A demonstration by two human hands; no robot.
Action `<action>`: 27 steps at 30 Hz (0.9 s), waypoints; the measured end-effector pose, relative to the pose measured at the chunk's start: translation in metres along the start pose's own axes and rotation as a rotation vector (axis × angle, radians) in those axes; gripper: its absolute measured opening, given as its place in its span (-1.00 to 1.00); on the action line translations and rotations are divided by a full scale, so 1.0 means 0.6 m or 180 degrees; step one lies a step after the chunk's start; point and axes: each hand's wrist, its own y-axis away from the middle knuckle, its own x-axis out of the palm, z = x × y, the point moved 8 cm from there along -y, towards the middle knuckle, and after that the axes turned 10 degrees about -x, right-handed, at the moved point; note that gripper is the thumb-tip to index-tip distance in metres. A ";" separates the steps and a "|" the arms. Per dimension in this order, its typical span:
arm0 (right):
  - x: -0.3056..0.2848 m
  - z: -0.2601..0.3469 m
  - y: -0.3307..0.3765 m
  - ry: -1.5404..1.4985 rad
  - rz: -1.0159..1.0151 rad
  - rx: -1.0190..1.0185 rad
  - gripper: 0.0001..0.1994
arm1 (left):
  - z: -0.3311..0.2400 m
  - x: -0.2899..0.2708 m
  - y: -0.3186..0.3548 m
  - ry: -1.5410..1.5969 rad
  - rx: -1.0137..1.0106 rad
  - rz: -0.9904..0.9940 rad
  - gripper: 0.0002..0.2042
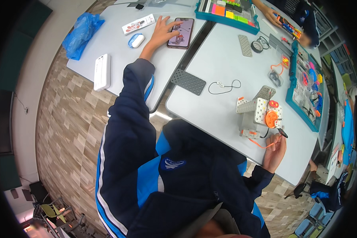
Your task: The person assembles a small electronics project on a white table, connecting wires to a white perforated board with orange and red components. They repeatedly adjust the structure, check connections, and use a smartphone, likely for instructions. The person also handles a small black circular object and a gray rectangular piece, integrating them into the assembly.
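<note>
My left hand (161, 33) lies over a phone (185, 35), fingers spread, with fingertips on its lit screen, which shows a picture of a built model. My right hand (274, 152) is closed beside a model of white and grey perforated building parts (261, 111) with an orange wheel (271, 118). An orange cable (260, 145) runs from the model's lower part into my right fingers. A small black oval piece (283, 133) shows just above those fingertips; whether they touch it I cannot tell.
A grey perforated plate (188, 82) and a looped black cable (225, 85) lie left of the model. Teal parts cases (301, 109) stand right and far. An earbud case (137, 41), white box (102, 72) and blue bag (81, 35) lie left. Another person's hand (271, 16) holds parts at far right.
</note>
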 end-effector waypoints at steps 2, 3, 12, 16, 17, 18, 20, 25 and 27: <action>-0.005 -0.002 -0.002 0.0047 0.0034 -0.0003 -0.80 | 0.003 -0.002 -0.002 0.0033 -0.0054 -0.0149 -0.50; -0.008 -0.004 -0.004 0.0029 0.0047 -0.0025 -0.81 | 0.004 -0.002 -0.004 0.0021 -0.0089 -0.0188 -0.52; -0.032 -0.013 -0.008 -0.0105 0.0059 -0.0040 -0.73 | -0.005 -0.016 0.001 0.0527 -0.0072 -0.0302 -0.63; -0.032 -0.011 -0.007 -0.0166 0.0037 -0.0055 -0.73 | -0.015 -0.039 0.018 0.0856 0.0189 -0.0107 -0.73; -0.032 -0.010 -0.007 -0.0210 0.0005 -0.0070 -0.73 | -0.019 -0.045 0.024 0.0850 0.0296 -0.0051 -0.73; -0.030 -0.010 -0.007 -0.0192 0.0046 -0.0061 -0.73 | -0.023 -0.051 0.029 0.0834 0.0388 -0.0005 -0.72; -0.028 -0.009 -0.006 -0.0249 0.0043 -0.0084 -0.73 | -0.030 -0.053 0.035 0.0690 0.0486 0.0050 -0.70; -0.024 -0.009 -0.008 -0.0226 0.0069 -0.0072 -0.73 | -0.034 -0.028 0.034 -0.0095 0.0224 -0.0055 -0.61; -0.023 -0.009 -0.008 -0.0217 0.0086 -0.0073 -0.73 | -0.035 -0.031 0.032 0.0080 0.0207 -0.0176 -0.59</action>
